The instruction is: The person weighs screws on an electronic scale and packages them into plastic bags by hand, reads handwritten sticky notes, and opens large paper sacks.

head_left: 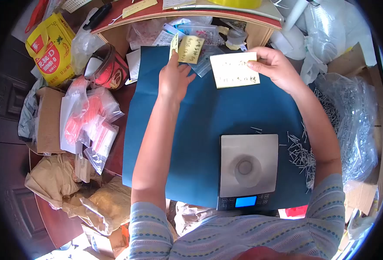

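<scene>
My right hand (278, 69) pinches a pale yellow paper note (235, 79) with handwriting, thumb on its face, above the far part of the blue mat (191, 130). My left hand (173, 81) is closed on a yellow handwritten note (191, 50) by its left edge. A narrow upright strip of yellow paper (174, 42) shows at the fingertips; whether it is a fold of that note or a second one, I cannot tell. Nearer to me sits a digital scale (249, 164) with a lit blue display and a bare metal plate.
Loose screws or nails (300, 151) lie right of the scale, beside a large clear plastic bag (352, 130) of them. Clear bags with pink contents (87, 112) and a red tub (109, 69) are at left. A wooden shelf (191, 14) spans the back.
</scene>
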Tool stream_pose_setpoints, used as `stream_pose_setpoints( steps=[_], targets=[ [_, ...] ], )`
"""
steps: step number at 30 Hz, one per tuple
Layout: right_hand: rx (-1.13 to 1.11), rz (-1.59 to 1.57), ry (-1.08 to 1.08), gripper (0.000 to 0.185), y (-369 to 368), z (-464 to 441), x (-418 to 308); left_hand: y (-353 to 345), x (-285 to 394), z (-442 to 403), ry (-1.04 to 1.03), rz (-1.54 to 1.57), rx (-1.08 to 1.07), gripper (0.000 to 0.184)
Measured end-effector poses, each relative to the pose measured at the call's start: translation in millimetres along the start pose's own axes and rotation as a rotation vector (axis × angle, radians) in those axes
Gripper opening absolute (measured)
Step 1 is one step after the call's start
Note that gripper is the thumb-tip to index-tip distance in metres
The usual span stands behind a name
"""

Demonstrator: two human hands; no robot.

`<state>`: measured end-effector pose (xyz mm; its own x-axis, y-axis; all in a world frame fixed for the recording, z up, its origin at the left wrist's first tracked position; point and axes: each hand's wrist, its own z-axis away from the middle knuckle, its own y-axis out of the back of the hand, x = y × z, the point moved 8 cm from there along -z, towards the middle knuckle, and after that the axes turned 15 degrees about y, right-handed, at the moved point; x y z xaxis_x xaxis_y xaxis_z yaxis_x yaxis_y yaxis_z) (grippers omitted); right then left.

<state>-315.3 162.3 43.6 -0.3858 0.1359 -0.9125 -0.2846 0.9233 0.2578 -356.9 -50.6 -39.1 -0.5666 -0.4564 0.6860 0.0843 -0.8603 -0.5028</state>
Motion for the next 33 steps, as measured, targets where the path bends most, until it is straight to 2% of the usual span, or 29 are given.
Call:
stream_pose_setpoints(
  steps=[1, 4, 7, 8, 9, 11, 12, 14, 16, 17, 20, 23, 25, 26, 27, 30, 33],
  targets=[
    [-0.051, -0.001, 0.019, 0.022, -5.1, -1.2, -4.4, 0.7, -4.4, 15.0, 0.033, -0.013, 0.049, 0.069],
    [-0.184, -0.025, 0.067, 0.022, -24.6, -7.2, -24.7, -9.4, -9.3, 66.2, -0.026, -0.148, 0.005, 0.07],
    [-0.313, 0.063, 0.084, 0.022, -51.4, -8.4, -59.2, -35.7, -19.5, 116.6, -0.006, -0.384, -0.313, 0.056],
    [-0.342, 0.108, 0.111, 0.024, -60.0, -8.1, -71.1, -37.0, -21.8, 131.1, -0.063, -0.371, -0.322, 0.034],
    [-0.402, 0.12, 0.121, 0.023, -71.2, -6.5, -81.9, -40.5, -25.1, 143.5, -0.061, -0.412, -0.377, 0.021],
    [-0.523, 0.148, 0.145, 0.022, -92.4, -1.5, -99.7, -36.9, -31.6, 162.5, -0.054, -0.443, -0.37, 0.015],
    [-0.565, 0.115, 0.175, 0.026, -101.4, 1.4, -105.8, -33.1, -33.2, 170.3, -0.081, -0.456, -0.347, 0.013],
    [-0.507, 0.124, 0.21, 0.028, -107.5, 3.8, -120.6, -24.3, -37.3, 183.6, -0.144, -0.476, -0.301, 0.011],
    [-0.449, 0.145, 0.25, 0.03, -111.5, 5.6, -128.7, -11.6, -40.4, 198.4, -0.21, -0.35, -0.257, 0.01],
    [-0.414, 0.051, 0.35, 0.028, -112.1, 7.3, -129.3, -4.2, -41.6, 205.9, -0.245, -0.286, -0.23, 0.009],
    [-0.384, 0.175, 0.24, 0.03, -110.5, 19.8, -125.4, 18.2, -47.4, 225.7, -0.299, -0.153, -0.123, 0.009],
    [-0.387, 0.107, 0.104, 0.033, -120.8, 41.9, -117.7, 36.9, -51.3, 242.2, -0.313, -0.089, -0.057, 0.008],
    [-0.43, -0.028, 0.118, 0.029, -136.9, 57.4, -117.9, 47.6, -54.9, 248.6, -0.33, -0.062, -0.047, 0.011],
    [-0.419, -0.09, 0.052, 0.026, -143.5, 65.9, -116.2, 49.2, -56.1, 252.2, -0.34, -0.034, -0.045, 0.012],
    [-0.424, -0.113, 0.051, 0.024, -151.4, 71.8, -116.8, 51.5, -57.1, 255.5, -0.35, -0.006, -0.042, 0.013],
    [-0.5, 0.085, 0.127, 0.019, -167.3, 80.0, -125.1, 66.0, -63.2, 258.9, -0.374, 0.017, -0.013, 0.016],
    [-0.479, 0.152, 0.164, 0.016, -177.5, 83.3, -125.3, 117.1, -68.9, 271.1, -0.44, 0.029, 0.126, 0.016]
  ],
)
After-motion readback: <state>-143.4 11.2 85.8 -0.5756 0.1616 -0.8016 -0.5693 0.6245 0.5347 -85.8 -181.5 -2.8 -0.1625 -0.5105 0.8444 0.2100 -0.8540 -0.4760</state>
